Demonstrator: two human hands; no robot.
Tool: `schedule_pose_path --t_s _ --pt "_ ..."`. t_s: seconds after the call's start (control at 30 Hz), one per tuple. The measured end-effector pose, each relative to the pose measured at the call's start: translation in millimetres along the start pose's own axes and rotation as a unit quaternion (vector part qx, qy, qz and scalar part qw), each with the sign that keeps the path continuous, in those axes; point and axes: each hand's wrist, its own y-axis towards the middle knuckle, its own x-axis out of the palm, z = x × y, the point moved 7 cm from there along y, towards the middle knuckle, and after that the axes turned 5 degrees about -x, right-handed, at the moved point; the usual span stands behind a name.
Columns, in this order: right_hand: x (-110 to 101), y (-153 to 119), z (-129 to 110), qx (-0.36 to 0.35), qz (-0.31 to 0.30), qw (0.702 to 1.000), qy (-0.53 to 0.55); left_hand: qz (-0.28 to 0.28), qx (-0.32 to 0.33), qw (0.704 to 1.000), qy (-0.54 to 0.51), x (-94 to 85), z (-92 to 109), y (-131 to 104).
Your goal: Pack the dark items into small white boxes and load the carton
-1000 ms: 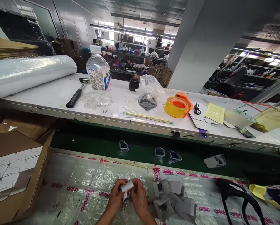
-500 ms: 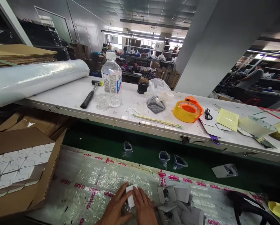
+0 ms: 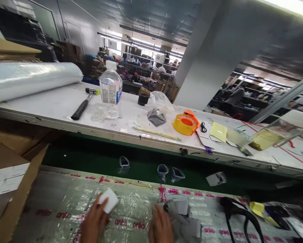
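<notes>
My left hand (image 3: pixel 95 216) grips a small white box (image 3: pixel 110 199) between thumb and fingers, just above the plastic-covered bench. My right hand (image 3: pixel 161 223) is at the left edge of a pile of grey folded pieces (image 3: pixel 183 207), some with dark items in them. Its fingers are stretched out, and nothing shows in them. Left of my hands stands an open carton (image 3: pixel 27 189) with rows of white boxes (image 3: pixel 8 179) in it.
Clear pouches (image 3: pixel 162 170) and a grey-white piece (image 3: pixel 216 179) lie on the green strip. A shelf (image 3: pixel 126 126) behind holds a bottle (image 3: pixel 111 91), a hammer (image 3: pixel 81 107), a tape dispenser (image 3: pixel 185 123) and a film roll (image 3: pixel 34 79). A black strap (image 3: pixel 238 211) lies right.
Both hands held the white box together before. Now my left hand has carried it left, while my right hand has let go and moved right to the grey pile. The view has turned right.
</notes>
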Motion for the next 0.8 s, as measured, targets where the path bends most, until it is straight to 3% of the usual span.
schedule_pose_path --t_s 0.07,0.13,0.2,0.27,0.37,0.5,0.63,0.7,0.8 --pt "-28.0 7.5 28.1 0.058 -0.007 0.997 -0.053 0.024 -0.047 0.997 0.057 -27.0 -30.7 23.5" --pt "-42.1 22.2 45.2 0.104 -0.057 0.987 -0.105 0.018 -0.081 0.993 0.088 -41.2 -54.5 39.4" --pt "-39.8 38.5 50.9 0.126 -0.137 0.975 -0.126 0.011 -0.081 0.991 0.104 -45.6 -65.4 45.1" --pt "-28.1 50.0 48.9 0.124 -0.203 0.965 -0.109 0.020 -0.051 0.992 0.114 -46.5 -63.3 44.2" --pt "-9.8 54.3 49.4 0.122 -0.241 0.959 -0.089 0.050 -0.007 0.987 0.151 -50.9 -44.4 41.0" --pt "-4.2 57.1 55.3 0.112 -0.217 0.961 -0.129 0.059 0.009 0.984 0.170 -56.6 -1.2 51.0" --pt "-6.8 79.7 22.7 0.067 -0.173 0.978 -0.096 0.078 0.026 0.986 0.146 -46.0 45.1 82.4" --pt "-0.9 92.1 -10.9 0.034 -0.159 0.985 -0.060 0.069 0.017 0.989 0.129 -27.2 58.8 102.8" --pt "16.0 101.2 -59.8 0.000 -0.140 0.990 -0.013 -0.039 -0.016 0.998 0.041 26.8 61.5 131.0"
